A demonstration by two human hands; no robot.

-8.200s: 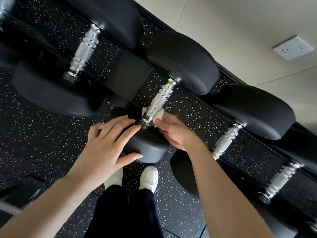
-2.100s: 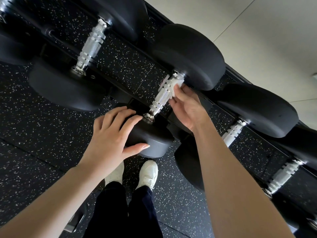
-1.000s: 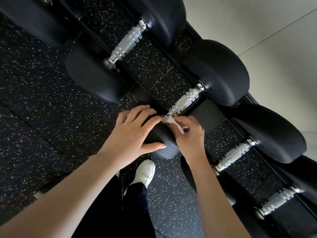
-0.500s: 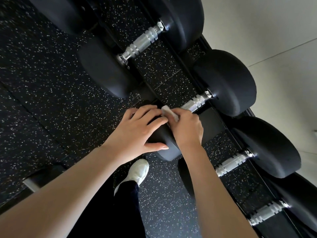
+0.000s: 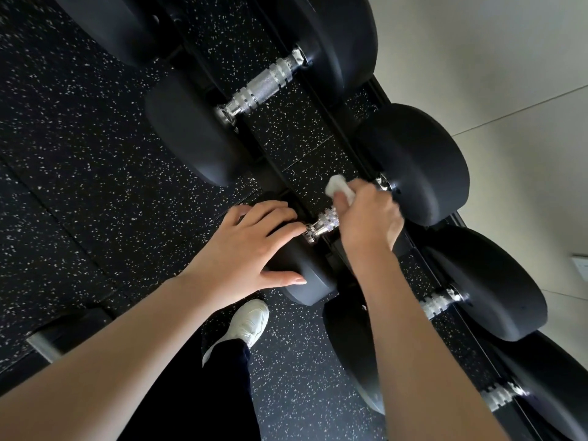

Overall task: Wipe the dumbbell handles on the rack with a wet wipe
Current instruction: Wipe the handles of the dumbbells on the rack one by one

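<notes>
Nearest, the left hand (image 5: 251,246) lies flat, fingers straight, on the dumbbell's near weight (image 5: 302,281) at the rack's (image 5: 321,148) front edge. Beyond it, the right hand (image 5: 369,218) curls round the handle (image 5: 324,222), gripping the white wipe (image 5: 337,186).

Dumbbells (image 5: 413,163) lie side by side on rack (image 5: 375,90).

White wet wipe (image 5: 339,188), black-speckled floor (image 5: 79,160)
</notes>
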